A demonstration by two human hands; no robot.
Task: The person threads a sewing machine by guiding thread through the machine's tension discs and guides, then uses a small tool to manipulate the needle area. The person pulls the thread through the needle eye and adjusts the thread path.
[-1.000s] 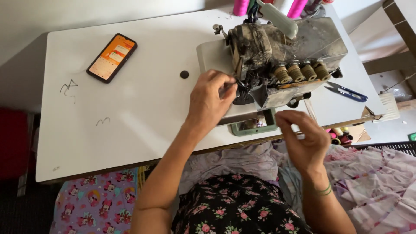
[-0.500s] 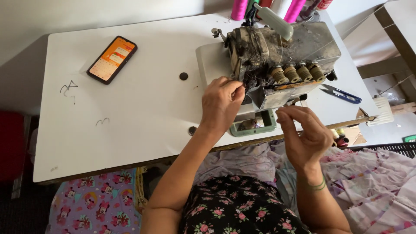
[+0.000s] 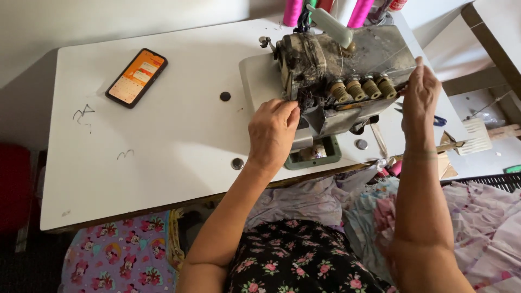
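At the front of the worn, grey metal overlock sewing machine [image 3: 336,70] on the white bench [image 3: 163,135], the left hand [image 3: 273,133] sits with its fingers curled in against the dark needle and presser-foot area, fingertips pinched together right at the mechanism; whatever they grip is too fine to make out, though it looks like thread being worked at the needle. Over on the far side, the right hand [image 3: 419,100] is raised against the machine's right end, just past the row of four brass-coloured tension knobs [image 3: 362,88], fingers closed lightly as if pinching a strand, but I cannot tell for certain that anything is between them. Judging from this, the threading or adjusting is in mid-course: no fabric lies under the foot, the green-rimmed opening [image 3: 315,155] in the bench below the machine stands uncovered, and the pale lilac printed cloth [image 3: 488,217] waits in the lap and off to the right, not yet brought to the machine. Pink thread cones [image 3: 361,11] stand behind the machine. A black smartphone with a lit orange screen [image 3: 137,77] lies well apart at the left, and blue-handled scissors [image 3: 438,120] peek out just behind the right wrist.
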